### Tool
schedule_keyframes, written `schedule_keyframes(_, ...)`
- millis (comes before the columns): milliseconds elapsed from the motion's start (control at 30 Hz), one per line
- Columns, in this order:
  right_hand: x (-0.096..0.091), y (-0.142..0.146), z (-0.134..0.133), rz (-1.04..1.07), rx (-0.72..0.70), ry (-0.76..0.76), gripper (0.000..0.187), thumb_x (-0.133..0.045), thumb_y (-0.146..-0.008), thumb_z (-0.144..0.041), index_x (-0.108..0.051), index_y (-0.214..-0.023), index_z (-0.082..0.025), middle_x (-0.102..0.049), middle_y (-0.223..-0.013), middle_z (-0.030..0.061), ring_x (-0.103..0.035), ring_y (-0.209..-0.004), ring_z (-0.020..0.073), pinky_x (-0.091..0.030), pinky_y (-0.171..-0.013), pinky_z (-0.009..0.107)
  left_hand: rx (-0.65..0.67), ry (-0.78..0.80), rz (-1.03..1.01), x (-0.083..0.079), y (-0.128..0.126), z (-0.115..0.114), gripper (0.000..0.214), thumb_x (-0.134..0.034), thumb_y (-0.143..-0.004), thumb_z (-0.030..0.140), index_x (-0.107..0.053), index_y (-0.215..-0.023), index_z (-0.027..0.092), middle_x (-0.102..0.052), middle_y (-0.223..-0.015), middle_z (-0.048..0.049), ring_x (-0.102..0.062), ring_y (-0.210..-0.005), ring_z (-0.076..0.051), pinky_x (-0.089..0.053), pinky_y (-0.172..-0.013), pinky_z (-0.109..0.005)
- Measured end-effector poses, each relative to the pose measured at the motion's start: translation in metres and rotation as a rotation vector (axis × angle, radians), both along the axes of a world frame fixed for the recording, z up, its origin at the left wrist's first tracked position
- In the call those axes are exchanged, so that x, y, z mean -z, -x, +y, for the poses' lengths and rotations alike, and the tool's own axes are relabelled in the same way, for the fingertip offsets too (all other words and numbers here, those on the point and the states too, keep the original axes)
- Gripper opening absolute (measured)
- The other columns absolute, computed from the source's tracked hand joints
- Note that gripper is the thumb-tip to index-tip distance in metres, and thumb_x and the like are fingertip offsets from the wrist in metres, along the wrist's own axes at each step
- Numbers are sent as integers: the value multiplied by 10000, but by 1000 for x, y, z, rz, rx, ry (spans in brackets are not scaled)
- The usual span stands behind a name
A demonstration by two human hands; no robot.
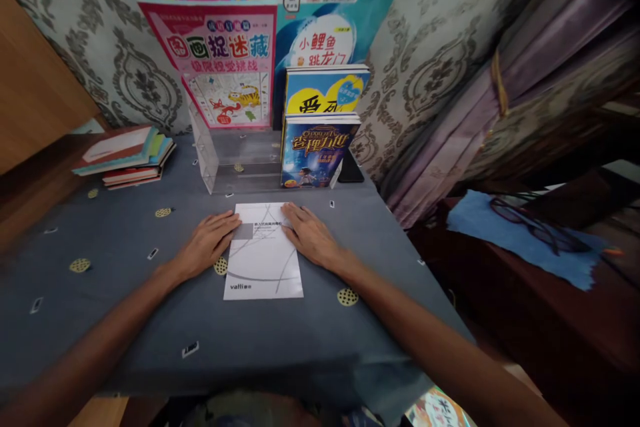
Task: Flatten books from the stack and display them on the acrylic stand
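Observation:
A white printed booklet [265, 267] marked "vatti" lies flat on the grey tablecloth, its cover facing up. My left hand [207, 243] rests at its left edge, fingers stretched out with the tips touching the upper left side. On the opposite side, my right hand [313, 235] lies with its fingers extended over the upper right edge. Neither hand grasps the booklet. Just beyond it stands a clear stepped display rack [240, 173], holding a pink picture book [227, 63], a dark blue book [320, 153] and several others.
A stack of books [135, 157] sits at the back left of the table. Behind the rack's right side lies a dark phone-like slab [351, 168]. To the right, beyond the table edge, glasses [545, 223] rest on a blue cloth [480, 233], near a purple curtain [435, 140].

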State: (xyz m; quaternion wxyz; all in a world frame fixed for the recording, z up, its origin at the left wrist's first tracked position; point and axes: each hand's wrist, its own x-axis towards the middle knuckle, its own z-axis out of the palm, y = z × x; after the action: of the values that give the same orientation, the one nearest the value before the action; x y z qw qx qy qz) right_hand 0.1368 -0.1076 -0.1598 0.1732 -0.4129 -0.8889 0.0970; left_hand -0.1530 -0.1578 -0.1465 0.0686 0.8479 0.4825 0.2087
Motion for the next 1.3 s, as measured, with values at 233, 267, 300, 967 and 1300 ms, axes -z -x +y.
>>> schedule_keyframes(233, 0, 3, -2, -6, 29, -7, 481, -437, -1004, -259, -462, -1463, -117, -484, -1525, 187, -402, -1461, 281, -342, -1208, 521, 192, -8, -54, -9, 10, -60, 365, -470, -983, 206, -662, -1289, 258, -694, -1306, -84, -585, -1309, -245, -395, -1153, -551)
schedule_keyframes(267, 0, 3, -2, -8, 32, -2, 480, -439, -1002, -253, -465, -1458, -104, -481, -1525, 194, -400, -1462, 282, -337, -1211, 516, 220, -7, -56, -10, 9, -66, 376, -477, -975, 186, -662, -1293, 267, -694, -1306, -80, -594, -1299, -242, -395, -1156, -547)
schedule_keyframes(300, 0, 3, -2, -8, 32, 1, 480, -440, -999, -248, -468, -1454, -95, -481, -1524, 200, -400, -1461, 283, -335, -1213, 514, 247, -2, -55, -12, 6, -72, 391, -480, -968, 169, -659, -1298, 276, -692, -1310, -76, -600, -1292, -239, -394, -1160, -542)
schedule_keyframes(967, -1, 4, -2, -2, 30, 3, 465, -439, -1002, -240, -475, -1446, -107, -492, -1517, 192, -395, -1466, 257, -335, -1205, 504, 477, 130, 117, -20, -87, -38, 410, -432, -1028, 321, -528, -1418, 237, -577, -1460, -97, -517, -1371, -218, -327, -1195, -491)
schedule_keyframes(1300, -13, -8, -37, 35, -39, 19, 359, -489, -977, -187, -620, -1306, -128, -597, -1428, 156, -460, -1412, 332, -389, -1145, 562, 110, -35, 105, 1, -59, -12, 419, -372, -1033, 295, -538, -1399, 173, -564, -1465, -133, -473, -1405, -247, -355, -1164, -501)
